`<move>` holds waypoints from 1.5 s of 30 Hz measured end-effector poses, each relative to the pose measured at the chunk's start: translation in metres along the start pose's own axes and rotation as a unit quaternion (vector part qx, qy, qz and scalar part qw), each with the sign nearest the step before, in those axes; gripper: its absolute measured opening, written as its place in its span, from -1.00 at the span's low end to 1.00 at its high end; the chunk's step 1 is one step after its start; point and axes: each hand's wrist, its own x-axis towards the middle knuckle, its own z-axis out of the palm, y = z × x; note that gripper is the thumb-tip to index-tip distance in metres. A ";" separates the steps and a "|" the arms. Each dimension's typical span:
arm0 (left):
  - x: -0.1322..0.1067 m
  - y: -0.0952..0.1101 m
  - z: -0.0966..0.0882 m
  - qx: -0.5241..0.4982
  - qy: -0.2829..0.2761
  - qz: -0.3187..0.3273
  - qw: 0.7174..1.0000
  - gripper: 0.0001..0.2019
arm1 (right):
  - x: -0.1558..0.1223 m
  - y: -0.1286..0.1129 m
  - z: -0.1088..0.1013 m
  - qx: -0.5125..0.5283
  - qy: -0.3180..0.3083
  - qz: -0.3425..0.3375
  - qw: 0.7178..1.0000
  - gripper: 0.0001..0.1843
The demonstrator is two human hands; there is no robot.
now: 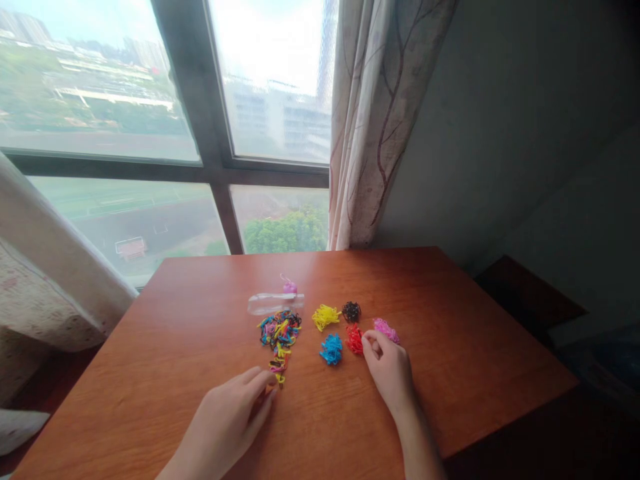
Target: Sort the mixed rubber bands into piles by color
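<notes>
Small rubber bands lie on the wooden table in loose heaps. At the near end of the trail from the mixed-colour pile, my left hand has its thumb and forefinger closed on rubber bands. My right hand is pinched at the right edge of the red pile; whatever sits between those fingertips is too small to make out. Just beyond that hand is the pink pile, partly covered by it. Blue, yellow and black piles sit between the hands and farther back.
A clear plastic bag or case lies flat behind the mixed pile, with a small pink-purple object beyond it. The brown table reaches the window at its far edge. Curtains hang on both sides.
</notes>
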 end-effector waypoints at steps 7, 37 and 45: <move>0.001 -0.001 -0.004 0.013 0.004 -0.048 0.999 -0.75 | -0.001 0.002 0.002 0.014 -0.003 0.008 1.000 -0.73; 0.001 0.002 -0.005 0.014 -0.034 -0.059 0.998 -0.74 | 0.024 -0.004 -0.014 -0.053 -0.108 -0.003 0.993 -0.79; 0.000 0.000 -0.003 0.006 -0.013 -0.046 0.999 -0.76 | 0.030 -0.004 -0.016 -0.062 -0.152 -0.017 0.986 -0.77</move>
